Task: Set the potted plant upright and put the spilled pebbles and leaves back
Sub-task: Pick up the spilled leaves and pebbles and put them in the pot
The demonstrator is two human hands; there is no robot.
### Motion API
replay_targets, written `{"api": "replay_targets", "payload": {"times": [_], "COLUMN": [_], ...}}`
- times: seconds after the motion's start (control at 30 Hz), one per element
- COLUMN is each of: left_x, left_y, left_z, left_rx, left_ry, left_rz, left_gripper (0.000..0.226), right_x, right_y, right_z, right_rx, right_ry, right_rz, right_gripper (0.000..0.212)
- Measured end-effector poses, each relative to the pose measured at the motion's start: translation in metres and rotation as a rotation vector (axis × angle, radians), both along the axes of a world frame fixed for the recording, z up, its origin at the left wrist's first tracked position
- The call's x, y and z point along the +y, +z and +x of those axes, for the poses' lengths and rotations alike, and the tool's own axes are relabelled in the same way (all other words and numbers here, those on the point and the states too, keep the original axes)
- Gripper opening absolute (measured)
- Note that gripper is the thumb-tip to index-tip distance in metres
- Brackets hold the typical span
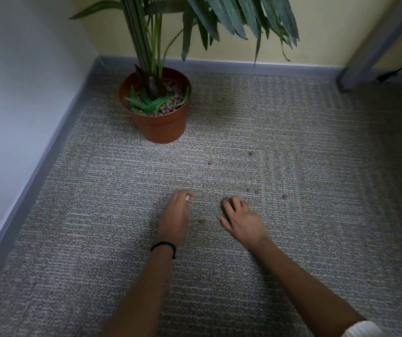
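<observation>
The terracotta pot [161,127] stands upright in the room's corner, with its tall green plant [144,40], pink-brown pebbles and loose green leaves [151,103] on top. Several pebbles lie scattered on the carpet: one [209,162] mid-floor, one [251,153] farther right, a pair [252,190] and one [284,196] to the right of my hands. Another pebble [201,221] sits between my hands. My left hand [177,212] hovers low with its fingertips drawn together; its underside is hidden. My right hand [241,220] has spread fingers touching the carpet.
Grey skirting runs along the white wall [12,93] on the left and the yellow wall at the back. A grey post [370,45] and a black cable [399,66] stand at the back right. Patterned grey carpet [97,215] covers the floor.
</observation>
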State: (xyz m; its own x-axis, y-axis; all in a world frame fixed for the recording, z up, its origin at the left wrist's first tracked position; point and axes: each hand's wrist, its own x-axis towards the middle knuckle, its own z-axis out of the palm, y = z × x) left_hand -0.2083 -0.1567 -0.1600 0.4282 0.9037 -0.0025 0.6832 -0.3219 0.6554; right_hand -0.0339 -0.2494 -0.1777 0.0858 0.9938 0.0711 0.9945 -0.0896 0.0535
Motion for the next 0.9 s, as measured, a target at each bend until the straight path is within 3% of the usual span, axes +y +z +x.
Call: {"api": "replay_targets", "payload": {"times": [0.1, 0.23, 0.37, 0.43, 0.5, 0.6, 0.67, 0.77, 0.83, 0.9], "left_x": [0.014, 0.025, 0.03, 0.031, 0.035, 0.043, 0.048, 0.052, 0.052, 0.052], "left_y": [0.003, 0.007, 0.002, -0.001, -0.002, -0.001, 0.001, 0.003, 0.004, 0.005], "left_z": [-0.026, -0.059, -0.092, -0.101, -0.105, -0.107, -0.108, -0.108, -0.106, -0.104], "left_rx": [0.056, 0.194, 0.396, 0.487, 0.569, 0.667, 0.722, 0.765, 0.791, 0.813], "left_ry": [0.046, 0.061, -0.007, -0.059, -0.106, -0.177, -0.22, -0.25, -0.257, -0.255], "left_rz": [0.064, 0.122, -0.037, -0.133, -0.17, -0.183, -0.183, -0.179, -0.173, -0.164], "left_gripper": [0.031, 0.031, 0.055, 0.072, 0.079, 0.084, 0.087, 0.09, 0.09, 0.09], "right_x": [0.005, 0.015, 0.029, 0.038, 0.05, 0.071, 0.096, 0.139, 0.172, 0.202], "right_y": [-0.006, -0.01, -0.007, -0.004, 0.002, 0.024, 0.049, 0.088, 0.117, 0.145], "right_z": [0.003, 0.013, 0.018, 0.02, 0.021, 0.017, 0.01, 0.002, -0.005, -0.016], "right_rx": [0.003, 0.069, 0.108, 0.143, 0.271, 0.833, 1.439, 2.326, 2.633, 2.74], "right_ry": [0.081, 0.158, 0.229, 0.171, -0.05, -0.639, -0.906, -0.896, -0.816, -0.764], "right_rz": [0.028, 0.064, 0.07, 0.009, -0.025, 0.172, 0.347, 0.329, 0.357, 0.403], "right_gripper": [0.023, 0.025, 0.02, 0.025, 0.026, 0.049, 0.049, 0.043, 0.043, 0.043]}}
